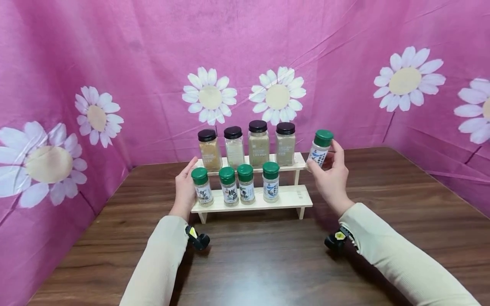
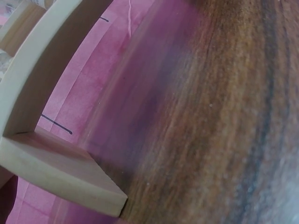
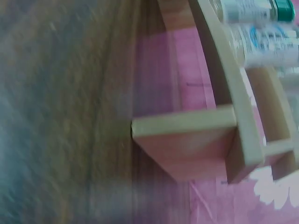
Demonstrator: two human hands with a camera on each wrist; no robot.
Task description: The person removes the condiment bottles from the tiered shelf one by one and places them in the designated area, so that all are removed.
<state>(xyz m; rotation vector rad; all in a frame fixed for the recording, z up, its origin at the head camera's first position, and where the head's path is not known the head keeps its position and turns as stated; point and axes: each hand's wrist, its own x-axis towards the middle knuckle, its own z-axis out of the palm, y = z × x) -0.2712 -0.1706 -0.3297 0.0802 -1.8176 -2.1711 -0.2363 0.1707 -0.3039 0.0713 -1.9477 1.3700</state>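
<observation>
My right hand [image 1: 332, 180] pinches a green-capped spice jar [image 1: 320, 149] between thumb and fingers, slightly tilted, just off the right end of the upper shelf. At the rack's left end is my left hand [image 1: 186, 190], fingers pointing up along the side, fingertips at the upper shelf's end. The two-tier wooden spice rack [image 1: 291, 199] holds several green-capped jars on its lower shelf, among them a blue-and-white labelled jar [image 1: 270, 182] and a leftmost jar [image 1: 202, 187] beside my left hand. The held jar is outside both wrist views, which show the rack's legs [image 2: 70, 172] [image 3: 187, 123].
Several black-capped square jars stand on the upper shelf, the rightmost jar [image 1: 285, 144] near its right end. The rack stands on a brown wooden table [image 1: 252, 263]. A pink cloth [image 1: 153, 51] with white daisies hangs behind and at both sides.
</observation>
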